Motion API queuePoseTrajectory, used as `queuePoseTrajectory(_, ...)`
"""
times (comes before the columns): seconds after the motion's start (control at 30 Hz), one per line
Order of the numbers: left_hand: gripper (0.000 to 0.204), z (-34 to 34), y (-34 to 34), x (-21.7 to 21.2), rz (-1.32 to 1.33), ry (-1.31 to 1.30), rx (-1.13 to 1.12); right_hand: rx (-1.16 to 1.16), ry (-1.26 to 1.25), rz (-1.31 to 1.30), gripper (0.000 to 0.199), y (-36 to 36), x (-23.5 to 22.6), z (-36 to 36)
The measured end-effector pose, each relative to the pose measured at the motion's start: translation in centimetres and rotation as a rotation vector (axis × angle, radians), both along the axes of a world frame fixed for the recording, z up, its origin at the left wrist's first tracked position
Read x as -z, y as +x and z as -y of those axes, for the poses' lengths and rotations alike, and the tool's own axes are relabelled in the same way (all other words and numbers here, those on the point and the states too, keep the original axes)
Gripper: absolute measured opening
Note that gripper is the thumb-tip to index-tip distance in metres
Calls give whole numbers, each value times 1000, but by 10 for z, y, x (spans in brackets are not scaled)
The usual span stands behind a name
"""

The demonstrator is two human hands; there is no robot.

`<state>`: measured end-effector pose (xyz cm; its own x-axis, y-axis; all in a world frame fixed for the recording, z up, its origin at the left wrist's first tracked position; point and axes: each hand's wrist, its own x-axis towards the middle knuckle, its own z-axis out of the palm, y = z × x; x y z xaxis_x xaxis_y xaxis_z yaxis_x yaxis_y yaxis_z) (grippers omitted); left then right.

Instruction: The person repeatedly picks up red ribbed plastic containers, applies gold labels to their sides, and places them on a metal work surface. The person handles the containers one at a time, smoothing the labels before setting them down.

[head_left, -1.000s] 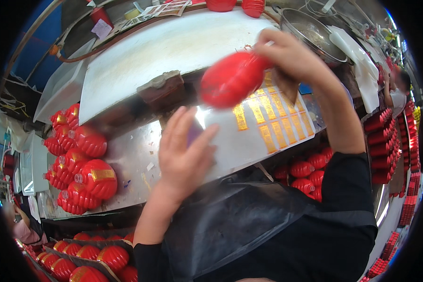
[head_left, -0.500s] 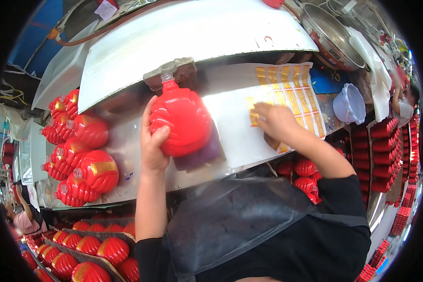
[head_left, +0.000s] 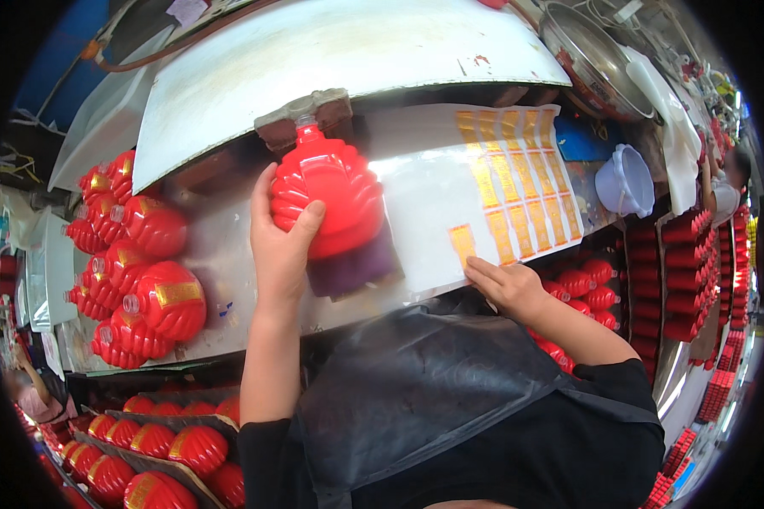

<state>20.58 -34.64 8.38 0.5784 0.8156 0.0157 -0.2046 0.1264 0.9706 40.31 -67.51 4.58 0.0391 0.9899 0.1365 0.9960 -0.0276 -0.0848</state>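
A ribbed red plastic bottle (head_left: 335,199) lies on its side in front of me, its clear neck against a notched grey block (head_left: 301,119). My left hand (head_left: 282,233) grips the bottle's left side, thumb on top. The bottle's smooth panel faces up with no label on it. My right hand (head_left: 509,287) is at the near edge of a white sheet and pinches the lower end of a single gold label (head_left: 463,241). Beside that label, rows of gold labels (head_left: 519,170) lie on the sheet. A purple pad (head_left: 348,276) shows under the bottle.
Several red bottles with gold labels (head_left: 171,299) are piled at the left of the bench. More lie in trays (head_left: 197,448) below left. A pale purple bucket (head_left: 625,181) and a metal basin (head_left: 598,64) stand at the right. A white board (head_left: 348,51) spans the back.
My right hand has come nearer from over the label sheet and now has a single gold label at its fingertips. The red bottle has turned slightly under my left hand.
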Motion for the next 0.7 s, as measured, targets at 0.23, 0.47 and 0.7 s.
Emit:
queuePoseTrajectory(0.23,78,2,7,3,121,-193,21,456,-157,-941,19,21,-48,-51)
queuePoseTrajectory(0.47,77,0,4,-5,-17,0,19,360,-25,-1174,21,27,-145,-173)
queuePoseTrajectory(0.7,75,-25,19,-15,-146,199,-17,-404,437,-37,11,-22,-128,-227)
